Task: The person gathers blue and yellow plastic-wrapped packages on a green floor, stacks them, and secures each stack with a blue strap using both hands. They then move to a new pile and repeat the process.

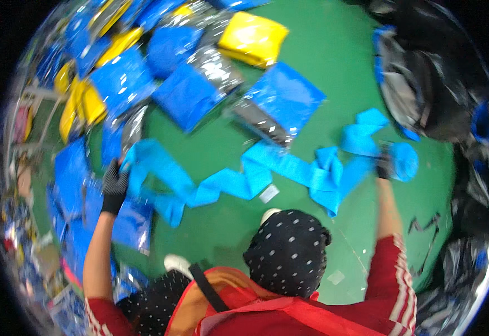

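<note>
- Packs [122, 78] in blue and yellow, wrapped in clear film, lie heaped at the far left and upper left on the green floor [334, 61]; more blue packs lie under and beside the left forearm
- Left hand [114, 183], in a black glove, is closed on the left end of the blue strip [239, 182]; the arm is stretched out from a short red sleeve
- The strip is one long band of blue cloth, held above the floor between the two hands; its long axis runs left to right, nearly level, rising a little toward the right; it points from the left hand to the right one; it sags and folds in the middle, with a bunched loop right of centre and a loose end curling up toward the upper right
- A small white tag [268, 194] lies on the floor just below the strip's middle
- A dark dotted cap [287, 251] fills the lower centre, with a red and orange garment below it
- Right hand [383, 163], also black-gloved, grips the strip's right end, which is bunched into a blue wad just beside the fingers
- Black bags [423, 84], glossy, are piled along the right edge and upper right, well apart from the strip
</note>
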A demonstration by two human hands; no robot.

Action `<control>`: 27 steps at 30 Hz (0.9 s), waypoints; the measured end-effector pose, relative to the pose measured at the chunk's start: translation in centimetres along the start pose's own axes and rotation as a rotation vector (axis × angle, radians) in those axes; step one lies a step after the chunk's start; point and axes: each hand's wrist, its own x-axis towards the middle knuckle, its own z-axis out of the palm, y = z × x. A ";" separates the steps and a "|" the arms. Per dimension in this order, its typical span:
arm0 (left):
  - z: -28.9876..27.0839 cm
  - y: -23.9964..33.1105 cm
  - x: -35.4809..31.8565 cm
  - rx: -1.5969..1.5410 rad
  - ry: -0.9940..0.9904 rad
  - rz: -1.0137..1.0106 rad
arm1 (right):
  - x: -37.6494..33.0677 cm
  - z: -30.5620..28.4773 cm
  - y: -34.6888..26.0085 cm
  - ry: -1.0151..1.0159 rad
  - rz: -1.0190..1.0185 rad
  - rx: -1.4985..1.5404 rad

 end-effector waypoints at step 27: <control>10.8 -6.8 -5.0 0.267 0.002 0.159 | -8.5 9.9 -0.6 -0.331 0.120 -1.180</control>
